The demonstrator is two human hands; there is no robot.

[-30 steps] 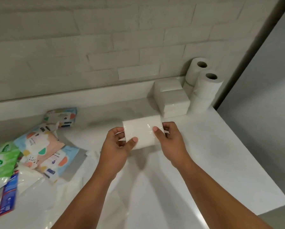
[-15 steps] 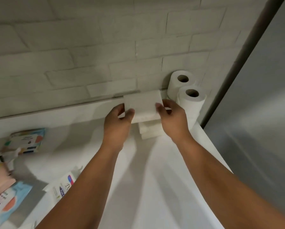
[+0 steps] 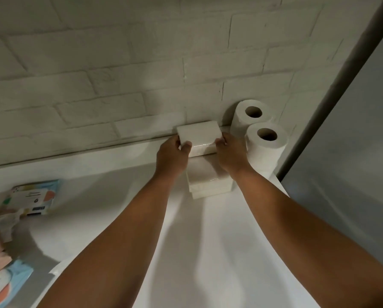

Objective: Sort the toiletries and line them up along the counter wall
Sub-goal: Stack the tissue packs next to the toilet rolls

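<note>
Both hands on one tissue pack: left hand clamps its left end, right hand its right end, to keep it square against the wall. Pack is at the ledge, above the stacked packs, beside the rolls. Whether it rests on anything: hidden by my hands. Wipes at left are cut off, labels unreadable.

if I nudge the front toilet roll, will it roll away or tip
Probably neither. The front roll stands on end, hole up, so it should slide rather than roll. It looks light and soft, and the back roll sits against it, which should steady it.
</note>
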